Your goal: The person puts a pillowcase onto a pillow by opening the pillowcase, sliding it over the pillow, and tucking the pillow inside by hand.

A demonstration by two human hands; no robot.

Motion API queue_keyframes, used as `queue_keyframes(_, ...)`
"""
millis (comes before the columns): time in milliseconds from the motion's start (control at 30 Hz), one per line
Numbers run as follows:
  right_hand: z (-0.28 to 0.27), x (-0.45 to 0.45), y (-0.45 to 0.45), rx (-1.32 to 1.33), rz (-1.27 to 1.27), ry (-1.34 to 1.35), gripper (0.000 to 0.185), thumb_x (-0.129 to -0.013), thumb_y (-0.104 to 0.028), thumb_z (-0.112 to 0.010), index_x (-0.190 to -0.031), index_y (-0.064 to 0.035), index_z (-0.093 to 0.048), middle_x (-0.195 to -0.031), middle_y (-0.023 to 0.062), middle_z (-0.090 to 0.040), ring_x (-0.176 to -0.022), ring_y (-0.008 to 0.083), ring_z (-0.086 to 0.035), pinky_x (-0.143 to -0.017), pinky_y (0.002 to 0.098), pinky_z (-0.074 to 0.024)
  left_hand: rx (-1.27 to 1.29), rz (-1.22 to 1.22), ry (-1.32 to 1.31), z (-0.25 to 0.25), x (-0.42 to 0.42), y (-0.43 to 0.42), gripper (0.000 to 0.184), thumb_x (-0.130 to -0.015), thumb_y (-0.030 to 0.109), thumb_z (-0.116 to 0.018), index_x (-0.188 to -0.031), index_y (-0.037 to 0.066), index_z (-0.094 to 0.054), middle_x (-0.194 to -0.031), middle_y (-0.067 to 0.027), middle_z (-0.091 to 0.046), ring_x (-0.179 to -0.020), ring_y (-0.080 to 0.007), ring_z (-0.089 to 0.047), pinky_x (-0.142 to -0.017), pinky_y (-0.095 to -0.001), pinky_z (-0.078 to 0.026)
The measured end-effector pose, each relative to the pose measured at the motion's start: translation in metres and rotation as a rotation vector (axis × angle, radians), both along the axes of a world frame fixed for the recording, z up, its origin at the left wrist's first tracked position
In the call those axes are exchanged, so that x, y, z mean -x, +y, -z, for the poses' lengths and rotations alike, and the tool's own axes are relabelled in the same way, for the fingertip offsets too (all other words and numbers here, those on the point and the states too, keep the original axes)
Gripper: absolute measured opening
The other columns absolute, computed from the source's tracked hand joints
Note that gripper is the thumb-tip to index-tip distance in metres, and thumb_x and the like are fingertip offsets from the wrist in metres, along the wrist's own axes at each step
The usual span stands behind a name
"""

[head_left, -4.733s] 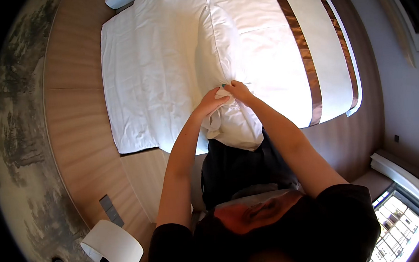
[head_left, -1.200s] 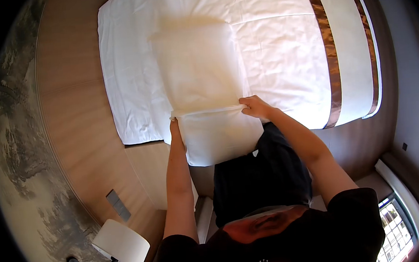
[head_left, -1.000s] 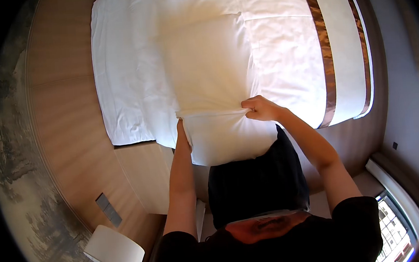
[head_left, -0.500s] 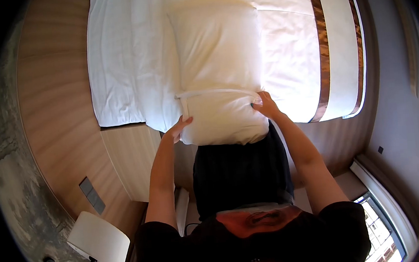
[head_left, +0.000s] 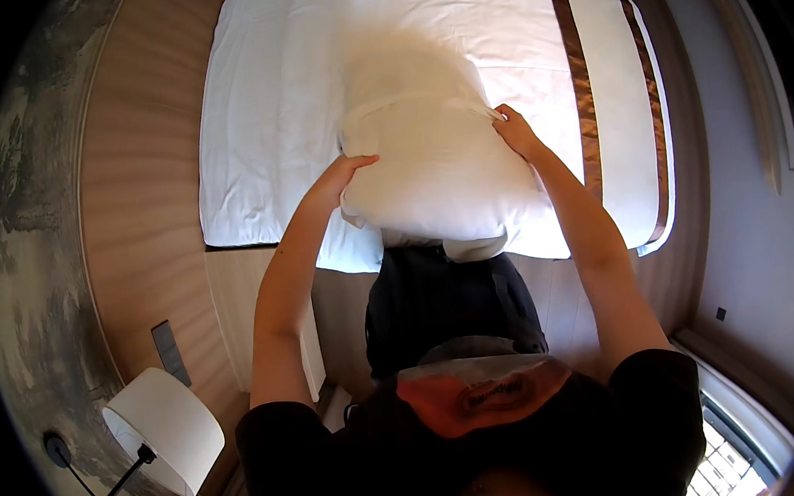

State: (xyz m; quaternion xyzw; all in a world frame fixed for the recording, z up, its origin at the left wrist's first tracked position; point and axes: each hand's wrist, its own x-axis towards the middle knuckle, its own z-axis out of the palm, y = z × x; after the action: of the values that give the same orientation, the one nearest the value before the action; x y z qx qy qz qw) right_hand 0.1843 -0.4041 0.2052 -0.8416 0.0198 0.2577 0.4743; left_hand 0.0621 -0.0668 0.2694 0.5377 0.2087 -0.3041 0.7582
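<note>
A white pillow [head_left: 447, 174], partly inside a white pillowcase [head_left: 393, 76], lies in front of me at the near side of the bed. The far part of the case is blurred. My left hand [head_left: 343, 176] grips the left side, thumb on top and the other fingers hidden underneath. On the right, my right hand [head_left: 515, 131] pinches the edge of the pillowcase at its opening. The pillow's near end bulges toward my body, just above my dark trousers.
The bed [head_left: 266, 118] has white bedding and a brown-striped band [head_left: 573, 76] at right. At left are a wooden headboard panel [head_left: 133, 213], a bedside cabinet [head_left: 243, 307] and a wall lamp [head_left: 174, 433]. A window [head_left: 730, 455] is at lower right.
Both my hands have moved forward, the right one most, drawing the case edge farther up and to the right. The pillow looks wider, and its far end is blurred by motion.
</note>
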Motion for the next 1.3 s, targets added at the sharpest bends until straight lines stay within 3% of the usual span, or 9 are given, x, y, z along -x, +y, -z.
queue_keyframes(300, -0.111, 0.026, -0.041, -0.176, -0.333, 0.236, 0.029, -0.079, -0.008, -0.045, -0.105, 0.0008, -0.054, -0.087, 0.0054, -0.057, -0.074, 0.0107, -0.053, -0.066, 0.0251, -0.0443, -0.158, 0.188, 0.072, -0.102, 0.037, -0.005, 0.031, -0.085, 0.022, -0.055, -0.1, -0.004, -0.06, -0.09, -0.0128, -0.064, -0.082, -0.0192, -0.062, -0.07, -0.0287, -0.049)
queue_keyframes(433, -0.062, 0.067, -0.069, -0.132, -0.329, 0.292, 0.032, -0.084, -0.022, -0.053, -0.109, -0.0017, -0.057, -0.091, 0.0037, -0.061, -0.079, 0.0091, -0.055, -0.069, 0.0239, -0.0451, -0.816, 0.816, 0.057, -0.092, 0.052, -0.012, 0.047, -0.084, 0.043, -0.052, -0.077, -0.001, -0.066, -0.081, -0.014, -0.065, -0.077, -0.0211, -0.061, -0.066, -0.0296, -0.047)
queue_keyframes(533, -0.049, 0.079, -0.072, -0.057, -0.202, 0.376, 0.03, -0.086, -0.026, -0.055, -0.104, -0.0032, -0.06, -0.087, 0.0017, -0.061, -0.076, 0.0087, -0.055, -0.068, 0.0242, -0.0453, -1.101, 0.809, 0.099, -0.07, 0.029, -0.008, 0.056, -0.083, 0.052, -0.048, -0.08, -0.001, -0.064, -0.074, -0.0157, -0.062, -0.072, -0.0268, -0.059, -0.068, -0.0328, -0.046)
queue_keyframes(700, 0.005, 0.088, -0.078, -0.159, -0.182, 0.361, 0.028, -0.086, -0.026, -0.055, -0.101, -0.0018, -0.06, -0.083, 0.002, -0.06, -0.07, 0.0084, -0.052, -0.064, 0.0248, -0.0438, -1.231, 0.694, -0.542, -0.032, -0.019, -0.058, 0.051, -0.082, 0.05, -0.053, -0.097, 0.001, -0.061, -0.097, -0.0183, -0.062, -0.094, -0.0322, -0.057, -0.08, -0.0379, -0.045)
queue_keyframes(767, 0.012, 0.1, -0.076, -0.266, -0.096, 0.373, 0.028, -0.086, -0.025, -0.055, -0.099, -0.0008, -0.06, -0.081, 0.0019, -0.059, -0.068, 0.0082, -0.051, -0.062, 0.0244, -0.0428, -1.136, 0.842, -0.743, 0.014, -0.033, -0.085, 0.049, -0.081, 0.046, -0.056, -0.1, 0.002, -0.06, -0.107, -0.0179, -0.059, -0.102, -0.0318, -0.054, -0.084, -0.0391, -0.044)
queue_keyframes(833, 0.01, 0.109, -0.078, -0.258, -0.022, 0.389, 0.027, -0.086, -0.026, -0.055, -0.096, -0.0007, -0.059, -0.079, 0.0019, -0.057, -0.068, 0.0086, -0.051, -0.062, 0.0244, -0.0422, -0.753, 0.982, -0.641, 0.038, -0.046, -0.118, 0.048, -0.082, 0.045, -0.055, -0.103, 0.003, -0.06, -0.106, -0.0178, -0.06, -0.1, -0.0318, -0.055, -0.085, -0.038, -0.043)
queue_keyframes(933, 0.02, 0.121, -0.087, -0.32, 0.101, 0.462, 0.028, -0.085, -0.027, -0.056, -0.096, -0.0018, -0.059, -0.081, 0.0024, -0.057, -0.074, 0.0102, -0.051, -0.066, 0.0252, -0.0423, -0.598, 1.095, -0.468, 0.063, -0.056, -0.165, 0.054, -0.079, 0.049, -0.056, -0.105, 0.002, -0.06, -0.107, -0.0169, -0.06, -0.099, -0.0315, -0.055, -0.086, -0.0371, -0.042)
queue_keyframes(1133, 0.076, 0.15, -0.145, -0.391, 0.178, 0.633, 0.046, -0.076, -0.025, -0.061, -0.113, 0.0009, -0.054, -0.105, 0.0094, -0.059, -0.101, 0.0189, -0.049, -0.093, 0.0303, -0.0317, -0.529, 1.129, -0.189, 0.096, -0.068, -0.215, 0.06, -0.071, 0.051, -0.063, -0.101, 0.0, -0.061, -0.106, -0.0152, -0.06, -0.099, -0.0278, -0.055, -0.086, -0.0351, -0.042)
queue_keyframes(1300, 0.103, 0.172, -0.178, -0.741, 0.168, 0.885, 0.06, -0.065, -0.018, -0.058, -0.12, 0.0039, -0.05, -0.115, 0.0142, -0.056, -0.113, 0.0247, -0.044, -0.101, 0.0363, -0.0242, -0.486, 1.295, -0.406, 0.1, -0.071, -0.218, 0.045, -0.073, 0.035, -0.063, -0.099, -0.002, -0.061, -0.105, -0.0183, -0.06, -0.097, -0.0297, -0.055, -0.084, -0.0355, -0.042)
